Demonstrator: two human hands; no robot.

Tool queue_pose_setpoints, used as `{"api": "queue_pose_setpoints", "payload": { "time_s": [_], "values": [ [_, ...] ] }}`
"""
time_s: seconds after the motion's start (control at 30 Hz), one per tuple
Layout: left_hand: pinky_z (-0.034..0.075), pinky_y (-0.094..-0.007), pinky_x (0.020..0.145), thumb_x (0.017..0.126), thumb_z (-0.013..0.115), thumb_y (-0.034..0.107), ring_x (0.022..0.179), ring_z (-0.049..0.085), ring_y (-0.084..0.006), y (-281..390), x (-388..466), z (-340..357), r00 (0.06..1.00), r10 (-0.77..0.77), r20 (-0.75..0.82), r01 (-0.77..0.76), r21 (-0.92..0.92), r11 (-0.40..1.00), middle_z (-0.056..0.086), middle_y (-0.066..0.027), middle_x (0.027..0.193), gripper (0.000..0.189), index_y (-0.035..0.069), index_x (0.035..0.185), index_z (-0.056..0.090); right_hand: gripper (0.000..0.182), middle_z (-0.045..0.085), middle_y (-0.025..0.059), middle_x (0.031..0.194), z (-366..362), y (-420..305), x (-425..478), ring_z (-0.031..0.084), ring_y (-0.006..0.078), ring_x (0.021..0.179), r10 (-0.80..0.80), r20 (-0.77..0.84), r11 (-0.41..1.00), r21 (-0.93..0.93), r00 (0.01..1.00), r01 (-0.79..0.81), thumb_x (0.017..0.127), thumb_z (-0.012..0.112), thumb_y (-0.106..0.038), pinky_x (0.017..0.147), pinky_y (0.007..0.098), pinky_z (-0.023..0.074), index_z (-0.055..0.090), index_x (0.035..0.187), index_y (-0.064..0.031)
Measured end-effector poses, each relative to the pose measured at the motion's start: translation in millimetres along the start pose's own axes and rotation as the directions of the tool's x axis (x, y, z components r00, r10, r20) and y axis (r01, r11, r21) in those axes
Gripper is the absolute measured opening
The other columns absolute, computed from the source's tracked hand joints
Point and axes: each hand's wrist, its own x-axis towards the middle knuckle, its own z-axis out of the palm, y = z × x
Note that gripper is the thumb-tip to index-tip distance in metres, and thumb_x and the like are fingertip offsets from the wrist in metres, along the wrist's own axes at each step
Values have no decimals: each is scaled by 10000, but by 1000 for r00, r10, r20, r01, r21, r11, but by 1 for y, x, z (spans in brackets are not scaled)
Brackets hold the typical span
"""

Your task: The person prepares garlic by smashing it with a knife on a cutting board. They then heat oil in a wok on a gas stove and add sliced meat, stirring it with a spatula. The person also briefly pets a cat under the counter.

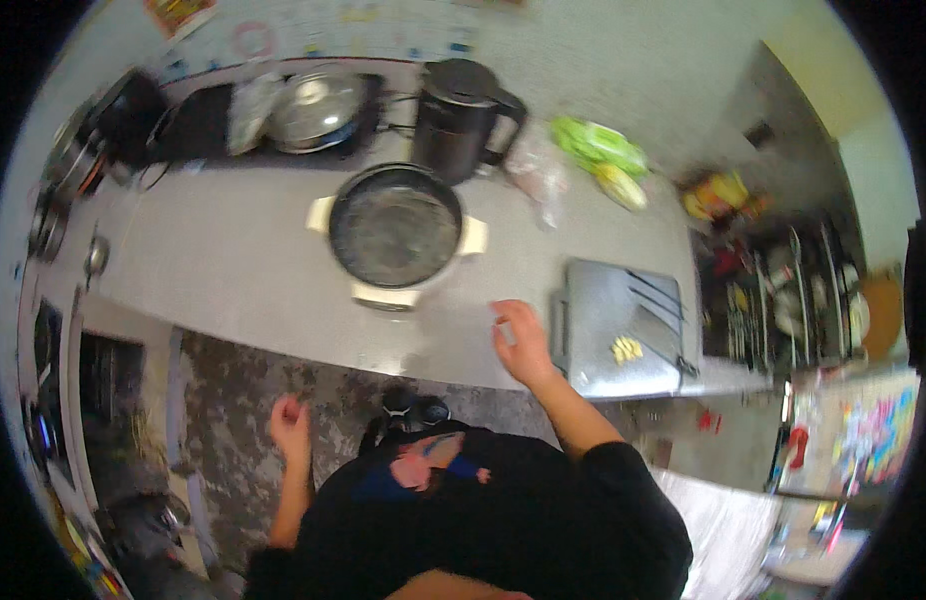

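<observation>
My right hand [521, 343] is over the front of the grey countertop [230, 247], its fingers bent and apart with nothing in them. To its right lies a grey cutting board [594, 315] bearing pale chopped pieces [626, 349], a knife [654, 330] and what look like dark chopsticks [658, 291]. Up and left of this hand sits a round dark electric pan [395, 225] with cream handles. My left hand [289, 424] hangs over the floor before the counter, touching nothing; blur hides how far its fingers are closed.
Behind the pan stands a black electric kettle [459, 112]. A glass-lidded pan [317, 112] sits at the back left. Green vegetables [598, 146] and a plastic bag [538, 172] lie at the back right. A ladle [97, 255] is far left; a rack of utensils [778, 292] is right.
</observation>
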Motion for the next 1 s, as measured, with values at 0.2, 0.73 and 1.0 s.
{"api": "queue_pose_setpoints", "payload": {
  "time_s": [0.2,0.73,1.0],
  "values": [
    [427,-237,641,831,636,55,687,493,-102,-148,-158,-144,953,-281,-110,300,429,852,593,-42,823,201,14,1027,617,331,579,147,1044,-74,71,-72,576,328,859,-65,-110,946,-323,992,27,732,611,-12,737,421,461,595,1054,-82],
    [405,-275,624,857,649,83,638,448,-107,-112,-48,64,867,74,492,-149,115,982,516,-19,686,197,19,708,537,98,580,73,992,-317,121,-268,565,276,900,123,-607,496,-648,785,-578,759,662,-113,773,391,431,640,851,-88],
    [438,-260,651,775,682,9,677,504,-113,47,-151,176,915,-94,393,31,164,986,535,-38,781,128,18,797,556,292,578,153,1023,-390,205,-302,537,296,978,287,-650,496,-527,704,-690,774,560,-3,871,386,423,641,1050,-52]
  ]
}}
